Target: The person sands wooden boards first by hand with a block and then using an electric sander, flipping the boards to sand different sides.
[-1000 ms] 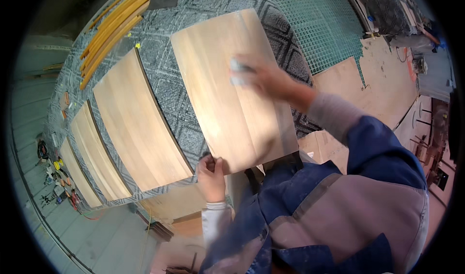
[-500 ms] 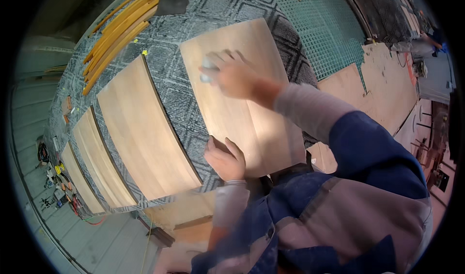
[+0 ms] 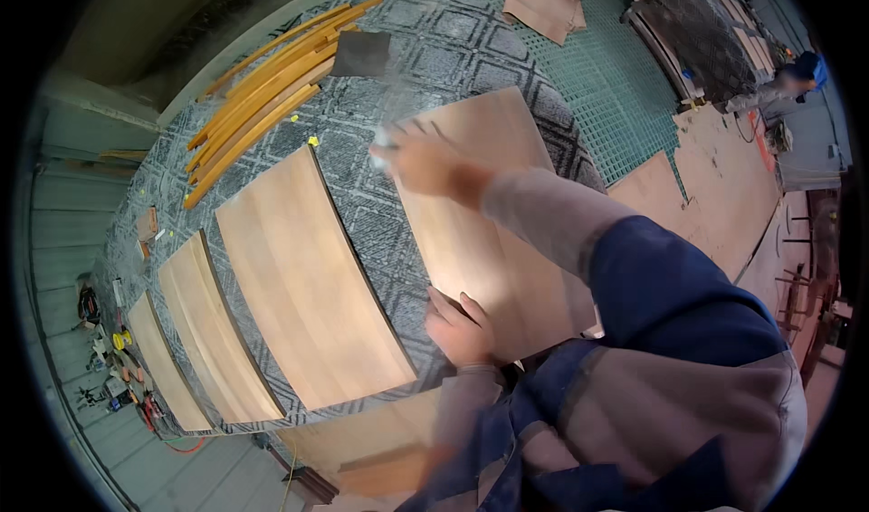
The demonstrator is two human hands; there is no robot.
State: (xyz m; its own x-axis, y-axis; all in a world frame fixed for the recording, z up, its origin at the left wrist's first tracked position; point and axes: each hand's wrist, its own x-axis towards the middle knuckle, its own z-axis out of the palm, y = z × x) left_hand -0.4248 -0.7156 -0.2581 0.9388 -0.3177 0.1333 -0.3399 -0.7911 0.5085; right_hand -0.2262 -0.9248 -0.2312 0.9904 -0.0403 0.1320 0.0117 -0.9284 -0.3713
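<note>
A light wooden panel lies in front of me on a patterned grey carpet cover. At its far left corner, my right hand is closed round a small pale bluish-white pad, blurred by motion; its exact kind is unclear. My left hand rests on the panel's near left edge, fingers and thumb apart, holding nothing. To the left lie a large wooden panel and two narrower ones, a middle panel and an outermost panel.
Several yellowish wooden strips lie at the far left beside a dark square sheet. Assorted tools sit along the left edge. Green grid matting covers the floor at right. Another person is at far right.
The whole view has shifted, with the panels now lower and further right. My right hand has moved with the pad from the panel's surface to its far left edge. My left hand stays on the near edge.
</note>
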